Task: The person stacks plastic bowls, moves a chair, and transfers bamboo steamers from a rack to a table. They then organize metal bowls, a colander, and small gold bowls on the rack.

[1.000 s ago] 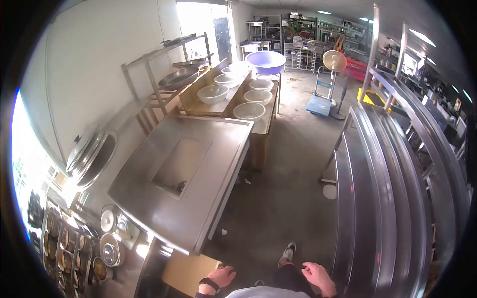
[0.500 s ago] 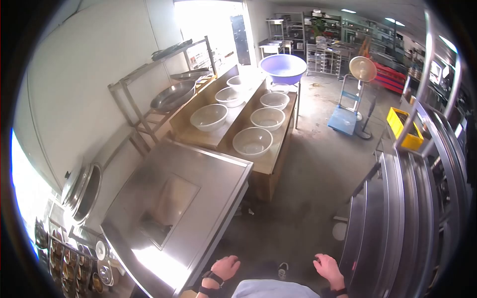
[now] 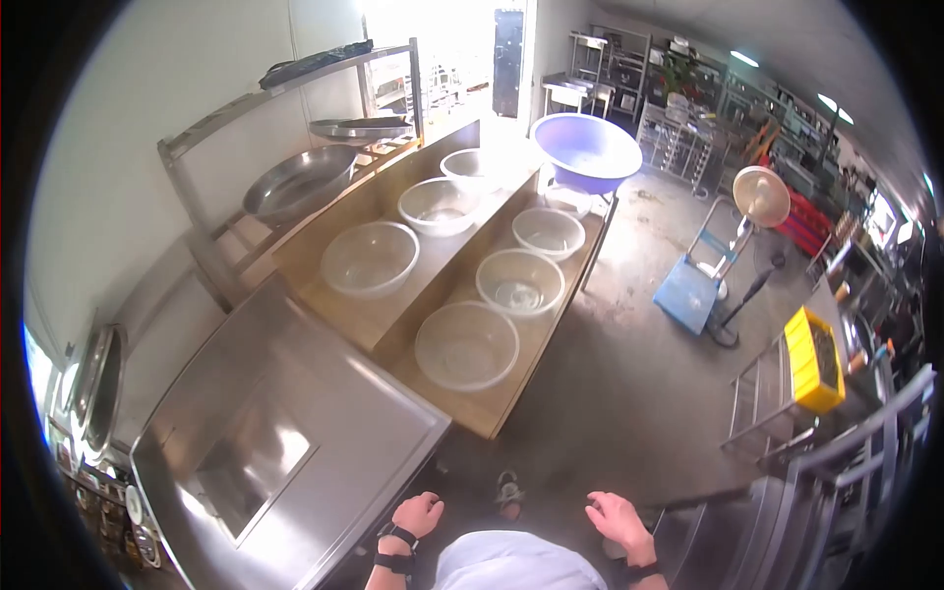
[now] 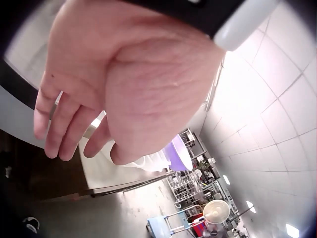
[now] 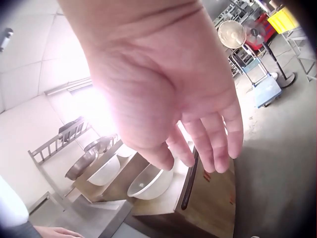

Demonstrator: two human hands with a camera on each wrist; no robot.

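Both hands hang in front of the body and hold nothing. My left hand (image 3: 419,515), with dark bands at the wrist, is beside the corner of the steel counter (image 3: 344,413); its relaxed fingers show in the left wrist view. My right hand (image 3: 619,521) is over the floor side, its fingers loosely extended in the right wrist view. Ahead stands a two-level wooden table (image 3: 472,405) with several translucent bowls, the nearest bowl (image 3: 467,346) on its lower level. A large purple basin (image 3: 587,152) stands at its far end. Neither hand touches any of these.
A steel rack with wide pans (image 3: 300,185) stands along the left wall. To the right are a blue cart (image 3: 688,293), a fan (image 3: 761,197), a yellow crate (image 3: 814,360) and steel shelving (image 3: 757,526). Grey floor (image 3: 619,393) runs between table and shelving.
The wooden table, bowls and purple basin appear nearer and larger, and the view has turned. Both hands remain empty; the steel shelving has slid toward the lower right.
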